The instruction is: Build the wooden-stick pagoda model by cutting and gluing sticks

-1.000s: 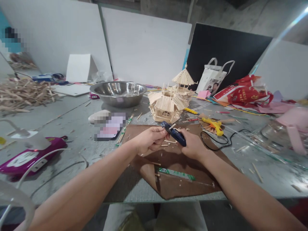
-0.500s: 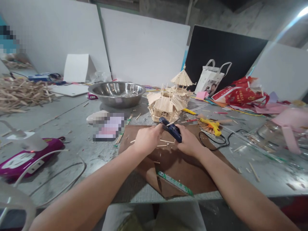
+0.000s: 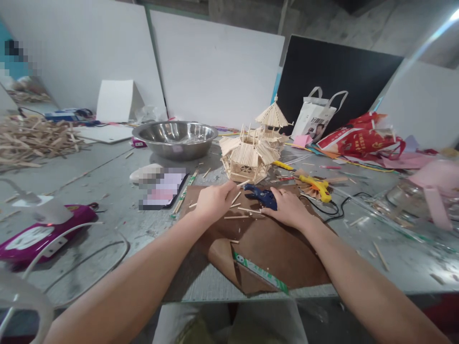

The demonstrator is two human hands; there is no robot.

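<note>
Between the thumb and fingers of my left hand is a short wooden stick, its free end pointing right. My right hand is wrapped round a dark blue hand tool, whose jaws point left toward that stick and stand apart from it. Both hands are over a brown sheet, where several cut sticks lie between them. Just behind the hands stands a small pavilion model made of sticks, with a taller pointed-roof part behind it.
A steel basin stands behind a phone on the left. To the right are a yellow glue gun with a black cord and a glass jug. A purple power strip is at the far left, below a stick pile.
The blue tool has moved right, away from my left hand, and turned more level. My left hand has shifted slightly left with a stick. More loose sticks show between the hands.
</note>
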